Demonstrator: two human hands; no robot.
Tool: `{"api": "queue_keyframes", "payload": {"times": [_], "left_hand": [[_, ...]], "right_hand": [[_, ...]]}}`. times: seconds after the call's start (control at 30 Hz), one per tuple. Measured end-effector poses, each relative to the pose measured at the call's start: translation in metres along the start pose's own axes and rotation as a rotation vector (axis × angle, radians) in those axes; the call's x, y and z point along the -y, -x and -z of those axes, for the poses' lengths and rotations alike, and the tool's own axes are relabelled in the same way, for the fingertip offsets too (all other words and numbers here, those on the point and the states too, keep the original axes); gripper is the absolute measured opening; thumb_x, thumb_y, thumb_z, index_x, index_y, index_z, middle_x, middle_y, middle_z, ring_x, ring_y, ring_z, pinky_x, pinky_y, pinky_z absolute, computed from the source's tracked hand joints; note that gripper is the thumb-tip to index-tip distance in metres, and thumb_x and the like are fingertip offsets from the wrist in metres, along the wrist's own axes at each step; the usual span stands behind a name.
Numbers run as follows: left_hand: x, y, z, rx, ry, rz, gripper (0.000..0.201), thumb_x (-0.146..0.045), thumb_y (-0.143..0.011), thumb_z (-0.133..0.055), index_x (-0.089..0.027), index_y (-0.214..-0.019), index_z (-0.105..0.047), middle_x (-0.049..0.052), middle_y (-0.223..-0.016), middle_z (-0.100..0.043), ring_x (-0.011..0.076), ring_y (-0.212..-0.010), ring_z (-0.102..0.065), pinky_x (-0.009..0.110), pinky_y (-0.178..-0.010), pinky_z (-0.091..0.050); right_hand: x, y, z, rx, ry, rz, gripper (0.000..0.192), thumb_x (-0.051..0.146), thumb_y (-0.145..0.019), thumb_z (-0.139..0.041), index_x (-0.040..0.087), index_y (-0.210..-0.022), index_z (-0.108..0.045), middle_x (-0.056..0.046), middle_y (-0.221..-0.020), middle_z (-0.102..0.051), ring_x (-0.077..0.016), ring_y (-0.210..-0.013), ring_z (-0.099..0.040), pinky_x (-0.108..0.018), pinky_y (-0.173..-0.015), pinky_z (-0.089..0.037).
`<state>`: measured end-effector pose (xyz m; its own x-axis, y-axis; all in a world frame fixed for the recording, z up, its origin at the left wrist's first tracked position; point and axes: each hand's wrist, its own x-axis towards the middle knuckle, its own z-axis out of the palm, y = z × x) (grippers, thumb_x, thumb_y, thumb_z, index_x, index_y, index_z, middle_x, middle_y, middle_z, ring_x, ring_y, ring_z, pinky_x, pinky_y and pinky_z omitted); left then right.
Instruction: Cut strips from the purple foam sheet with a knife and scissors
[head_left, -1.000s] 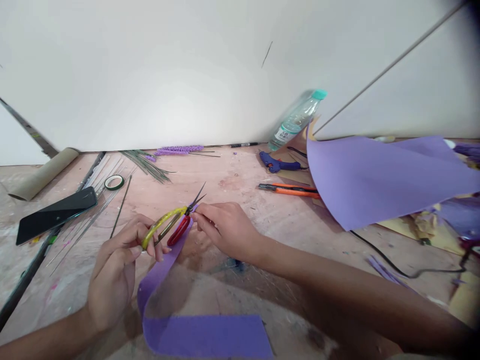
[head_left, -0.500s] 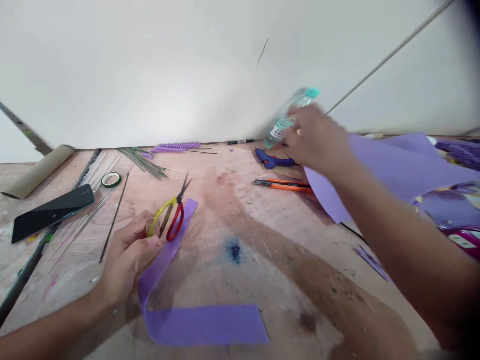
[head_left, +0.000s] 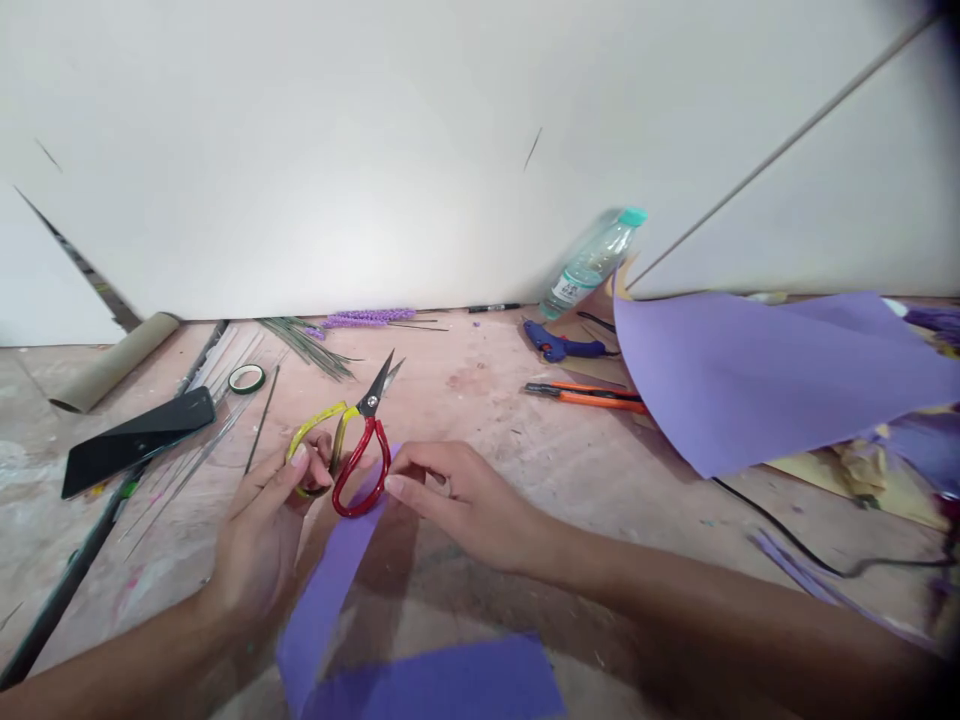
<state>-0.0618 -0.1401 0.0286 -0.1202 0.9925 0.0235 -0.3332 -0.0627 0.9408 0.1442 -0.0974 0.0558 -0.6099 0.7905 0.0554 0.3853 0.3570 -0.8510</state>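
- A person sits at a worn pinkish worktable [head_left: 525,470], seen from a camera on their head.
- The left hand [head_left: 259,535] holds a pair of scissors [head_left: 352,440], fingers closed around the yellow handle loop; the blades point away, slightly parted.
- The right hand [head_left: 457,500] lies just beside the red handle loop, fingertips [head_left: 394,487] pinched on the upper end of a purple paper strip [head_left: 337,590]. The two hands are close together.
- The strip runs from the scissors down toward the viewer and bends to the right at the bottom edge.
- The step in hand appears to be lining up the strip for cutting; the next move likely calls for bringing paper between the blades.
- Around them: a large purple sheet [head_left: 750,380] to the right, a blue glue gun [head_left: 559,343], an orange utility knife [head_left: 592,397], a tilted water bottle [head_left: 592,262].
- To the left: a dark phone [head_left: 139,440], a roll of green tape [head_left: 247,378], thin wire stems [head_left: 307,345].
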Motion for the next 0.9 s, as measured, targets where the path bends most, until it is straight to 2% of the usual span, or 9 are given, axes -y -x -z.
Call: {"api": "queue_keyframes", "payload": {"times": [0.07,0.2,0.3,0.37,0.43,0.53,0.73,0.8,0.9], "left_hand": [[-0.003,0.002,0.002,0.040,-0.064,-0.093,0.033,-0.038,-0.097,-0.064,-0.018,-0.072,-0.070,0.007,-0.095,-0.063,0.0215,-0.096,-0.060,0.033,-0.087,-0.052],[-0.009,0.006,0.005,0.199,-0.527,-0.364,0.016,-0.030,-0.098,-0.061,-0.021,-0.090,-0.071,0.008,-0.100,-0.063,0.0245,-0.101,-0.059,0.036,-0.092,-0.049],[-0.012,0.010,0.005,0.437,-0.763,-0.466,0.017,-0.023,-0.098,-0.059,-0.024,-0.112,-0.067,0.010,-0.118,-0.068,0.0279,-0.120,-0.059,0.044,-0.111,-0.040],[-0.011,0.008,0.006,0.506,-0.765,-0.474,0.026,-0.021,-0.098,-0.056,-0.025,-0.122,-0.063,0.010,-0.130,-0.066,0.0278,-0.133,-0.053,0.046,-0.120,-0.031],[-0.007,0.003,0.007,0.378,-0.680,-0.347,0.026,-0.024,-0.097,-0.056,-0.025,-0.122,-0.061,0.009,-0.138,-0.062,0.0269,-0.138,-0.049,0.045,-0.121,-0.028],[0.000,-0.010,0.010,0.184,-0.565,-0.013,0.025,-0.034,-0.094,-0.058,-0.023,-0.116,-0.063,0.009,-0.131,-0.064,0.0292,-0.128,-0.053,0.046,-0.115,-0.035],[0.000,-0.024,0.007,0.416,-0.379,0.305,0.027,-0.042,-0.078,-0.075,-0.018,-0.090,-0.079,0.009,-0.088,-0.076,0.0267,-0.084,-0.069,0.037,-0.078,-0.054],[-0.002,-0.025,0.006,0.408,-0.331,0.336,0.027,-0.042,-0.072,-0.081,-0.016,-0.079,-0.080,0.008,-0.079,-0.075,0.0229,-0.071,-0.067,0.031,-0.067,-0.052],[-0.003,-0.028,0.008,0.273,-0.287,0.327,0.027,-0.041,-0.068,-0.086,-0.016,-0.076,-0.082,0.007,-0.073,-0.074,0.0174,-0.061,-0.061,0.026,-0.055,-0.046]], "right_hand": [[0.004,-0.001,-0.002,-0.022,-0.066,-0.014,0.022,0.035,-0.097,-0.059,0.018,-0.092,-0.070,-0.001,-0.078,-0.066,-0.0140,-0.070,-0.054,-0.026,-0.065,-0.041],[0.006,-0.006,-0.007,0.003,-0.253,0.000,0.036,0.047,-0.096,-0.061,0.018,-0.117,-0.067,-0.002,-0.092,-0.065,-0.0148,-0.077,-0.055,-0.028,-0.069,-0.042],[0.000,-0.011,-0.010,-0.028,-0.440,-0.001,0.041,0.052,-0.090,-0.069,0.018,-0.112,-0.063,-0.004,-0.102,-0.064,-0.0167,-0.088,-0.057,-0.030,-0.078,-0.046],[-0.006,-0.015,-0.011,-0.069,-0.551,-0.020,0.040,0.051,-0.086,-0.074,0.019,-0.105,-0.059,-0.003,-0.099,-0.064,-0.0160,-0.084,-0.058,-0.029,-0.076,-0.047],[-0.012,-0.017,-0.010,-0.100,-0.661,-0.019,0.037,0.048,-0.085,-0.076,0.020,-0.100,-0.057,-0.001,-0.091,-0.062,-0.0140,-0.074,-0.057,-0.028,-0.069,-0.046],[-0.016,-0.018,-0.008,-0.096,-0.798,0.004,0.031,0.043,-0.085,-0.072,0.019,-0.099,-0.058,-0.001,-0.087,-0.061,-0.0136,-0.067,-0.056,-0.028,-0.063,-0.047],[-0.005,-0.015,-0.006,0.020,-0.887,0.081,0.029,0.036,-0.079,-0.073,0.021,-0.100,-0.059,-0.004,-0.092,-0.065,-0.0143,-0.069,-0.056,-0.031,-0.069,-0.052],[-0.001,-0.016,0.000,0.027,-0.853,0.126,0.029,0.040,-0.081,-0.075,0.022,-0.096,-0.057,-0.003,-0.092,-0.063,-0.0123,-0.066,-0.053,-0.030,-0.069,-0.051],[0.000,-0.020,0.020,-0.097,-0.694,0.180,0.038,0.057,-0.082,-0.072,0.023,-0.090,-0.056,-0.002,-0.089,-0.061,-0.0138,-0.066,-0.052,-0.031,-0.064,-0.049]]}}
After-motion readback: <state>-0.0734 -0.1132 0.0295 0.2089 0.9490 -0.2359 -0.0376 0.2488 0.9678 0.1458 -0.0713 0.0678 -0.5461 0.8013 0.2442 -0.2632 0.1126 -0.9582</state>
